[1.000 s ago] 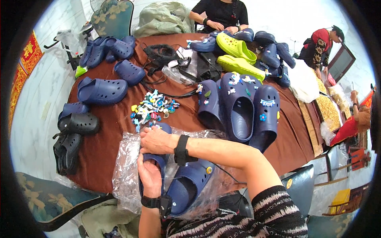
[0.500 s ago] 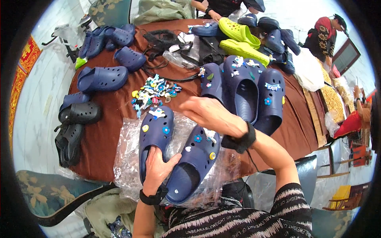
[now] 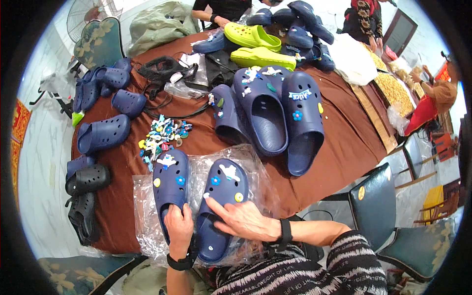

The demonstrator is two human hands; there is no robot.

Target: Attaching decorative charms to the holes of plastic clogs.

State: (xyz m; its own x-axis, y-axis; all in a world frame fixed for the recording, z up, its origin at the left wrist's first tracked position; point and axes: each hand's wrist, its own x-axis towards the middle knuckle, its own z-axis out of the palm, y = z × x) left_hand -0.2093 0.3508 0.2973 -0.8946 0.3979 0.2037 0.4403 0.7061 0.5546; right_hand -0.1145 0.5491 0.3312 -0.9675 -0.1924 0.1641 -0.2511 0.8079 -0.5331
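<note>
Two navy clogs lie side by side on clear plastic in front of me. My left hand (image 3: 179, 224) has its fingers inside the opening of the left navy clog (image 3: 169, 184) and grips it, the fingertips hidden. That clog carries a white figure charm, a yellow round charm and a blue flower charm (image 3: 180, 181). My right hand (image 3: 243, 220) is over the right navy clog (image 3: 227, 189), its index finger stretched to a small white charm (image 3: 206, 195) at the edge of the opening. A white figure charm (image 3: 229, 172), a blue flower and a yellow round charm also sit on this clog.
A pile of loose charms (image 3: 164, 135) lies beyond the left clog on the brown cloth (image 3: 339, 128). Decorated navy clogs (image 3: 302, 125) stand to the right, plain navy and black clogs (image 3: 88, 179) to the left. Lime green clogs (image 3: 253, 37) and other people are at the far side.
My right hand has come down from above the table onto the right clog. That clog now sits straighter beside the left one. The view has shifted.
</note>
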